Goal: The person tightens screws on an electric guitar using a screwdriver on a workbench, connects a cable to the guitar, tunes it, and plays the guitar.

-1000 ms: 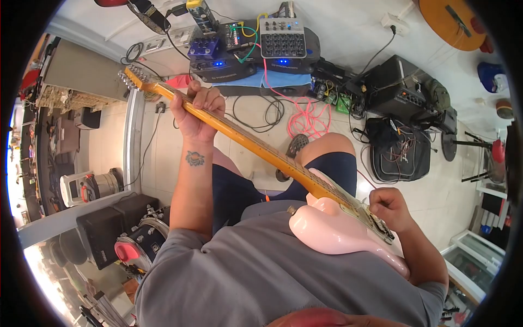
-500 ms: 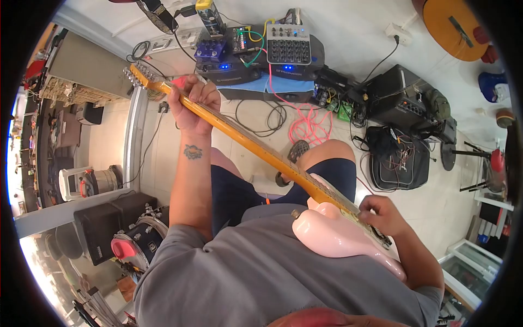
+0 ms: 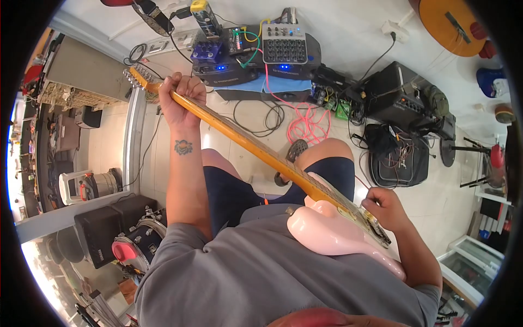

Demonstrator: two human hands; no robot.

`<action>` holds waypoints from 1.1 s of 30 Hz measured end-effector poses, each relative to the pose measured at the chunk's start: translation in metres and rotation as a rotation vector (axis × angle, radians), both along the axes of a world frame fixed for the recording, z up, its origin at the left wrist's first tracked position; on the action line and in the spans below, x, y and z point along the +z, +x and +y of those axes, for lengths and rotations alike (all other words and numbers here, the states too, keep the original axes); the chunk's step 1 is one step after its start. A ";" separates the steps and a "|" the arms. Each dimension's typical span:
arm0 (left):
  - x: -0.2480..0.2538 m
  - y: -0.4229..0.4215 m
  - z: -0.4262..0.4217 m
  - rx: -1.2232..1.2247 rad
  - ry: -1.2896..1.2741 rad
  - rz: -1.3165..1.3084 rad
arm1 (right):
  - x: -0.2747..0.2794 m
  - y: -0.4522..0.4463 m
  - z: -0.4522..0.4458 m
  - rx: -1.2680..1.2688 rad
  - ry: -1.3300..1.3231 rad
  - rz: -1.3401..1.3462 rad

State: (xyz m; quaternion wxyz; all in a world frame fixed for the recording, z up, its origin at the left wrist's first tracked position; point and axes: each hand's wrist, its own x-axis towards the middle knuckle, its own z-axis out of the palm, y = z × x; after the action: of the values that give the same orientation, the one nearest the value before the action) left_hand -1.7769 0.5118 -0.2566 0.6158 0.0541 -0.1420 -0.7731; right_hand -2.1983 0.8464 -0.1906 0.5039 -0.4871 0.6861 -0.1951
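A pale pink electric guitar (image 3: 321, 231) rests against my torso, its amber wooden neck slanting up to the left. My left hand (image 3: 182, 103) is wrapped round the neck just below the headstock (image 3: 140, 79), with fingers curled over the fretboard. Over the strings at the guitar's body is my right hand (image 3: 385, 209), thumb and fingers pinched together. Whether a pick sits between them is too small to make out. The strings and fretboard face mostly away from view.
Beyond my knees are a small mixer (image 3: 284, 43), a purple effects pedal (image 3: 206, 51) and black speakers (image 3: 231, 75). A coiled pink cable (image 3: 309, 126) lies on the floor. At right stand an amplifier (image 3: 400, 92) and a black bag (image 3: 400, 166); a drum (image 3: 139, 245) is at left.
My left hand has slid along the neck toward the headstock, its fingers now more tightly curled. My right hand has shifted slightly over the strings, and the view has moved a little.
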 end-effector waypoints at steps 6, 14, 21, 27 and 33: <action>-0.006 0.013 -0.004 0.034 -0.055 -0.089 | 0.021 -0.005 0.020 -0.010 0.190 -0.262; 0.004 0.001 0.005 -0.102 0.003 0.004 | -0.009 -0.005 0.015 0.018 0.062 0.254; 0.020 -0.006 0.011 -0.088 0.064 -0.040 | -0.023 -0.023 0.001 -0.063 0.177 0.095; 0.002 -0.023 0.024 -0.115 0.053 -0.056 | 0.009 -0.009 0.002 0.158 0.212 -0.126; -0.006 -0.127 0.156 -0.529 0.156 -0.196 | -0.004 -0.018 0.007 0.023 0.314 -0.513</action>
State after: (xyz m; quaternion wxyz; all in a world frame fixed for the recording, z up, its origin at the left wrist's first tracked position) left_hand -1.9036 0.6682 -0.2630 0.3704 0.1368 -0.1500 -0.9064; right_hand -2.2162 0.8533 -0.1951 0.7320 -0.3460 0.5526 -0.1977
